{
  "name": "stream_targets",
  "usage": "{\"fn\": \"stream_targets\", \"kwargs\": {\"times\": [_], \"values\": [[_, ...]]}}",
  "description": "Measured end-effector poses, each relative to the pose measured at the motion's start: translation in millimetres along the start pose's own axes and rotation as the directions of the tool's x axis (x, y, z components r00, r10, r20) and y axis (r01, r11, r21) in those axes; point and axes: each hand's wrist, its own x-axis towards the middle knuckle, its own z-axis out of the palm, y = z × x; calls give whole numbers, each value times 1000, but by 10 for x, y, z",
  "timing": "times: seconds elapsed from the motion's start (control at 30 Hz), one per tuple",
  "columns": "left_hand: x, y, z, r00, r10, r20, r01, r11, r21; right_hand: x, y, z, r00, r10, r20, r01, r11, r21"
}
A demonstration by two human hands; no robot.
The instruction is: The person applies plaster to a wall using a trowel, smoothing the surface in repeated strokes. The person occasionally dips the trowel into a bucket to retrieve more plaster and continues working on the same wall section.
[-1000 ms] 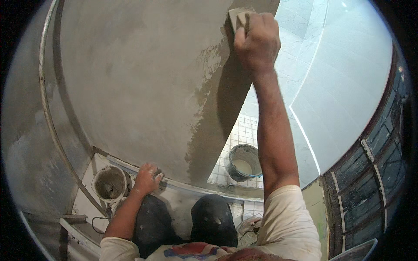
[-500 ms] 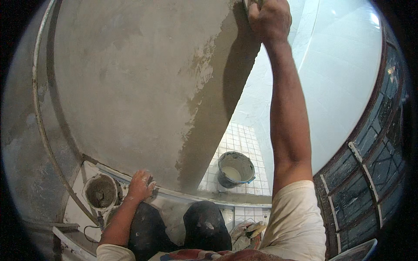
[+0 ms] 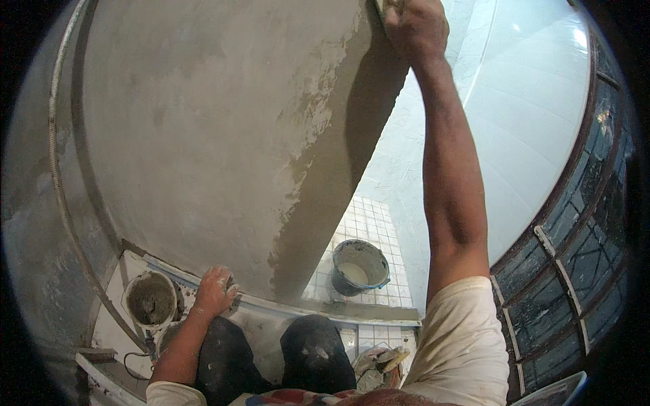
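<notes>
My right hand (image 3: 418,30), arm stretched far up, is closed around a flat plastering tool (image 3: 381,12) against the wet edge of a grey plastered wall (image 3: 203,135). The top border cuts off most of that tool. A darker, damp band of plaster (image 3: 321,196) runs down along the wall's right edge. Low on the left, my left hand (image 3: 215,289) is closed near the wall's foot, mortar smeared over its fingers. Something greyish shows at its fingertips, too small to name. Beside it stands a bucket of grey mortar (image 3: 150,301).
A dark bucket with cloudy water (image 3: 359,267) stands on white floor tiles (image 3: 386,216) past the wall's edge. A hose (image 3: 57,155) hangs at the left. Pale panels (image 3: 528,135) and a dark gridded frame (image 3: 562,271) are at right. Crumpled material (image 3: 379,369) lies by my knees.
My right hand and the tool have shifted very slightly left and up at the wall's edge. The view has tilted a little; my left hand stays at the wall's foot.
</notes>
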Motion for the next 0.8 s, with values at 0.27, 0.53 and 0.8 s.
{"fn": "stream_targets", "kwargs": {"times": [0.27,0.53,0.8], "values": [[-61,72,-291,1000,21,-1,-21,998,-54,-1211,-944,57,870,-352,345,228,908,350],[30,71,-187,999,27,33,-25,997,-73,-222,150,-79,997,-53,56,45,990,135],[-70,19,-145,998,-23,56,23,1000,8,-1576,-914,-160,869,-395,297,282,891,356]]}}
